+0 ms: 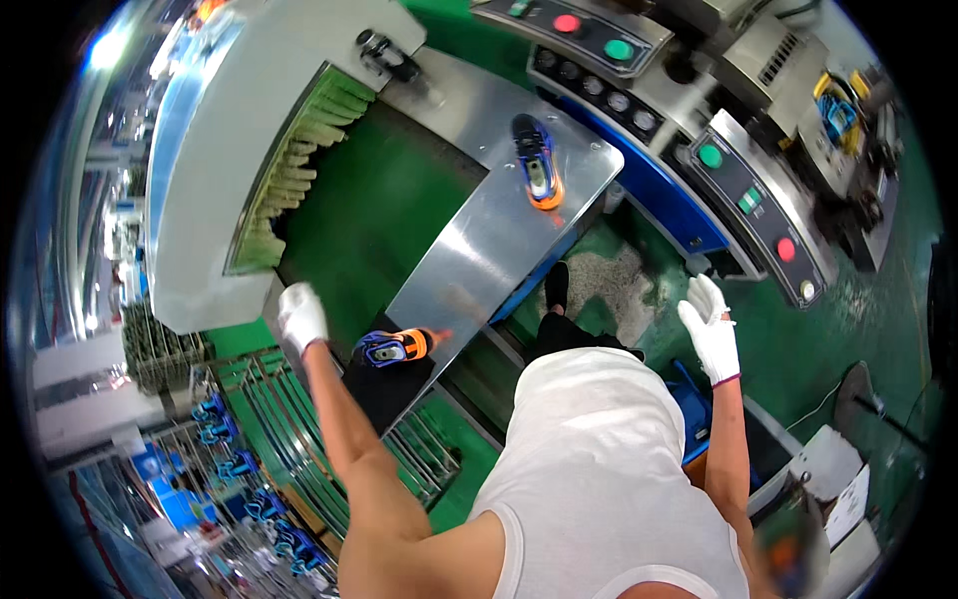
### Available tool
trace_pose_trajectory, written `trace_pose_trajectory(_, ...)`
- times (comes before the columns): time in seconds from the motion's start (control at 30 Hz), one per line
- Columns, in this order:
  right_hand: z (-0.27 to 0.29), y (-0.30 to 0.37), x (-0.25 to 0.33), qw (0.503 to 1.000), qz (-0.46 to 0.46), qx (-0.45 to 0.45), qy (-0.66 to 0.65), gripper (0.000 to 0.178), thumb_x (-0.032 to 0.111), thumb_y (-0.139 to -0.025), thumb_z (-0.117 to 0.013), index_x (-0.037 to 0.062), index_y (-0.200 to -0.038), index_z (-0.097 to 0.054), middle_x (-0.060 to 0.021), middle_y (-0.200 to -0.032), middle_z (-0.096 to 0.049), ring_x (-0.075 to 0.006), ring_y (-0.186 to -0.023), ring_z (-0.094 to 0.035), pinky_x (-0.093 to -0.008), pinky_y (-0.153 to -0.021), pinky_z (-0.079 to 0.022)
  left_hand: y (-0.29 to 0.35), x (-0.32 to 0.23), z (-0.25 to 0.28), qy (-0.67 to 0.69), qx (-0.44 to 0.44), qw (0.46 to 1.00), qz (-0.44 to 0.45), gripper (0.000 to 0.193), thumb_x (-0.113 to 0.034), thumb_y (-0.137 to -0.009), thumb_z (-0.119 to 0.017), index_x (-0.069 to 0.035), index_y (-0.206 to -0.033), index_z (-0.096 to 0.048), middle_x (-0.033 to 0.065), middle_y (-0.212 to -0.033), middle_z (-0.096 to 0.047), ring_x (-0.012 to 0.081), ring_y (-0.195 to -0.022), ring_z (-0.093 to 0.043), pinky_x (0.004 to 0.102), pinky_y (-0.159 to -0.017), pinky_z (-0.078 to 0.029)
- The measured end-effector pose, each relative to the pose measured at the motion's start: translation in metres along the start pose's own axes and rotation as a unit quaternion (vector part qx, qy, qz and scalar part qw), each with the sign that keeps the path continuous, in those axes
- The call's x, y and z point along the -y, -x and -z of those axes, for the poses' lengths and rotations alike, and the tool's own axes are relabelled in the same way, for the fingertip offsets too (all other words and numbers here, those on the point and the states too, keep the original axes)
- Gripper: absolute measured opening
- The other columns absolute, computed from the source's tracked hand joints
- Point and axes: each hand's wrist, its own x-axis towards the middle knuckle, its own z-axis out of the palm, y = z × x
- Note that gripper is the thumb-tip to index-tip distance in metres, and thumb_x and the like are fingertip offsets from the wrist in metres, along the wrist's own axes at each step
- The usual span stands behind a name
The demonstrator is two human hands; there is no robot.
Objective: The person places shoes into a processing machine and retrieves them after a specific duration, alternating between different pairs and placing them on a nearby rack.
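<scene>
My left hand (302, 316), in a white glove, is stretched out beside the oven-like machine's near corner. Its fingers cannot be made out, and nothing shows in it. To its right, a blue and orange shoe (394, 347) lies on a black mat (384, 394) at the near end of the metal table. My right hand (710, 324), also gloved in white, hangs over the floor in front of the control panels, fingers apart and holding nothing. Another blue, black and orange shoe (539, 165) stands on the table's far end, away from both hands.
A grey machine (215, 130) with a green fringed curtain (299, 170) stands left; a dark shoe-like object (387, 55) sits by it. The metal table (469, 255) crosses the middle. Right are button panels (753, 200). A wire rack (289, 419) and blue shoes (239, 464) are lower left.
</scene>
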Motion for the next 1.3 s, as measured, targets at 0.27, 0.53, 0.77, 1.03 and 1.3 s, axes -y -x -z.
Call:
trace_pose_trajectory(0.27, -0.04, -0.076, 0.002, 0.992, -0.075, -0.014, 0.105, 0.064, 0.013, -0.098, -0.068, 0.0004, -0.154, -0.039, -0.0229, -0.154, -0.048, -0.0313, -0.143, -0.049, -0.0398, -0.116, -0.042, 0.132, 0.107, 0.018, 0.014, 0.158, 0.982, 0.103, 0.04, -0.022, -0.093, -0.075, -0.001, -0.126, -0.064, 0.0184, -0.119, -0.072, 0.0298, -0.109, -0.07, 0.041, -0.096, -0.055)
trace_pose_trajectory(0.53, -0.089, -0.123, 0.031, 0.982, -0.094, 0.054, 0.157, 0.065, 0.014, -0.097, -0.069, -0.0033, -0.153, -0.039, -0.025, -0.152, -0.05, -0.0303, -0.141, -0.05, -0.0384, -0.115, -0.042, 0.126, 0.106, -0.034, -0.035, 0.213, 0.975, 0.045, 0.036, -0.02, -0.09, -0.073, -0.004, -0.122, -0.069, 0.0185, -0.12, -0.072, 0.0366, -0.112, -0.069, 0.0444, -0.097, -0.054)
trace_pose_trajectory(0.77, -0.175, -0.195, 0.059, 0.989, -0.04, 0.063, 0.124, 0.076, 0.014, -0.092, -0.075, -0.0074, -0.152, -0.034, -0.031, -0.153, -0.045, -0.0364, -0.145, -0.046, -0.0431, -0.118, -0.04, 0.013, 0.049, -0.061, -0.102, 0.379, 0.92, -0.01, 0.059, -0.032, -0.086, -0.076, -0.007, -0.137, -0.06, 0.0191, -0.139, -0.062, 0.0369, -0.13, -0.058, 0.0477, -0.11, -0.045)
trace_pose_trajectory(1.03, -0.294, -0.272, 0.068, 0.895, 0.154, -0.119, 0.402, 0.079, 0.03, -0.072, -0.088, -0.0002, -0.136, -0.054, -0.0269, -0.128, -0.06, -0.0449, -0.126, -0.054, -0.0474, -0.11, -0.042, -0.168, -0.045, -0.288, 0.075, 0.223, 0.962, -0.137, 0.051, -0.023, -0.094, -0.068, -0.013, -0.142, -0.052, 0.016, -0.148, -0.053, 0.0366, -0.138, -0.049, 0.0523, -0.111, -0.042)
trace_pose_trajectory(1.3, -0.326, -0.281, 0.071, 0.888, 0.096, -0.187, 0.409, 0.074, 0.014, -0.074, -0.087, 0.0021, -0.138, -0.051, -0.019, -0.124, -0.066, -0.0321, -0.111, -0.068, -0.0398, -0.097, -0.054, -0.491, 0.046, -0.386, -0.185, -0.036, 0.98, -0.069, 0.045, -0.022, -0.093, -0.058, 0.007, -0.128, -0.061, 0.0322, -0.129, -0.062, 0.046, -0.12, -0.059, 0.0526, -0.106, -0.046)
